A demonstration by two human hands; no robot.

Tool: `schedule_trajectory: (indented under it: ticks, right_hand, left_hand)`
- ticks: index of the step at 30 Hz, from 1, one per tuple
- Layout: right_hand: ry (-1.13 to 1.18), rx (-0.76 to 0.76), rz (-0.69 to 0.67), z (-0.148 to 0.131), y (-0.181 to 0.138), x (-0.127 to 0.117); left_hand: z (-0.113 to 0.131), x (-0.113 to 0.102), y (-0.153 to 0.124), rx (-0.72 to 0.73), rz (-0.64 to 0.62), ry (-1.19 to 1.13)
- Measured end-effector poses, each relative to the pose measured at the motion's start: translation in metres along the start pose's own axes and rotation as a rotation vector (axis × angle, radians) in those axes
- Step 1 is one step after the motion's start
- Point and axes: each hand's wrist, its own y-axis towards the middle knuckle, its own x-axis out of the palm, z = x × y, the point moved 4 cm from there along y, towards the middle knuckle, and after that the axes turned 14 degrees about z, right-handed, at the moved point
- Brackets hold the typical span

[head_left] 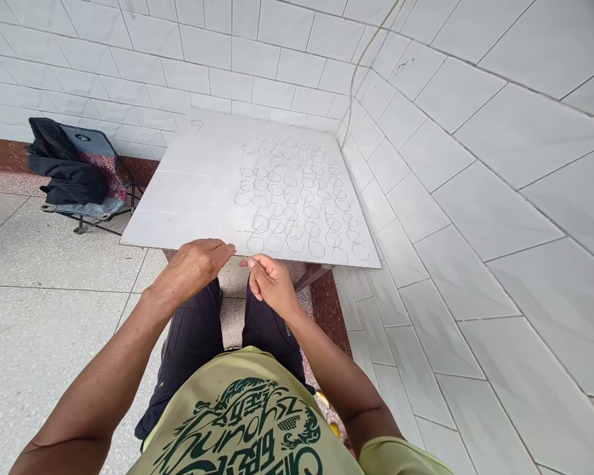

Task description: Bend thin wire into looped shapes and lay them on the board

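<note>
At the front edge of the white board (188, 191), my left hand (198, 264) is closed, its fingers pressed together and pointing right. What lies under those fingertips is hidden. Just to its right, my right hand (271, 280) pinches thumb against forefinger, with a very thin strand, like wire, barely showing at the tips. Many thin dark loops (292, 198), which look like bent wire, lie in rows over the right half of the board. One separate loop with a tail (197, 124) lies near the far left corner. A short straight strand (243, 231) lies near the front edge.
A folding chair (96, 208) with dark clothing (69, 165) on it stands on the left. White tiled walls (277, 63) meet behind and right of the board. A cable (352, 79) hangs down the corner. My knees are under the board's front edge.
</note>
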Motion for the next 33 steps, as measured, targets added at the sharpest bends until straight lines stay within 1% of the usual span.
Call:
schedule_trajectory:
  ticks: [3, 6, 11, 14, 16, 18, 20, 22, 24, 28, 31, 33]
  right_hand:
    - [-0.063, -0.051, -0.007, -0.004, -0.006, -0.001]
    - [-0.077, -0.078, -0.047, -0.006, -0.01, 0.002]
    - [0.028, 0.014, -0.13, 0.001, -0.009, 0.007]
    - [0.083, 0.049, -0.119, 0.005, -0.008, 0.005]
    - [0.091, 0.049, -0.106, 0.006, -0.007, 0.003]
    - [0.098, 0.042, -0.099, 0.006, -0.008, 0.002]
    - [0.093, 0.037, -0.093, 0.005, -0.008, 0.001]
    - [0.079, 0.038, -0.093, 0.004, -0.008, 0.001]
    - [0.067, 0.037, -0.094, 0.003, -0.008, 0.002]
    - [0.069, 0.023, -0.088, 0.002, -0.01, 0.004]
    - [0.072, 0.006, -0.057, 0.005, -0.013, 0.007]
    - [0.063, -0.01, -0.035, 0.007, -0.016, 0.009]
  left_hand:
    - [0.002, 0.003, -0.004, 0.021, -0.015, 0.024]
    - [0.001, 0.008, -0.009, -0.017, 0.027, 0.04]
    - [0.001, 0.018, -0.016, -0.119, 0.07, 0.087]
    - [0.009, 0.009, -0.017, -0.098, 0.157, 0.055]
    - [0.017, -0.004, -0.019, -0.052, 0.222, 0.054]
    - [0.024, -0.017, -0.022, -0.012, 0.249, 0.076]
    - [0.028, -0.025, -0.025, 0.031, 0.215, 0.08]
    - [0.03, -0.025, -0.029, 0.075, 0.138, 0.07]
    - [0.029, -0.022, -0.032, 0.102, 0.077, 0.05]
    - [0.026, -0.011, -0.033, 0.124, 0.028, -0.017]
    - [0.025, -0.002, -0.035, 0.1, 0.005, -0.013]
    - [0.024, 0.004, -0.035, 0.036, 0.009, 0.003]
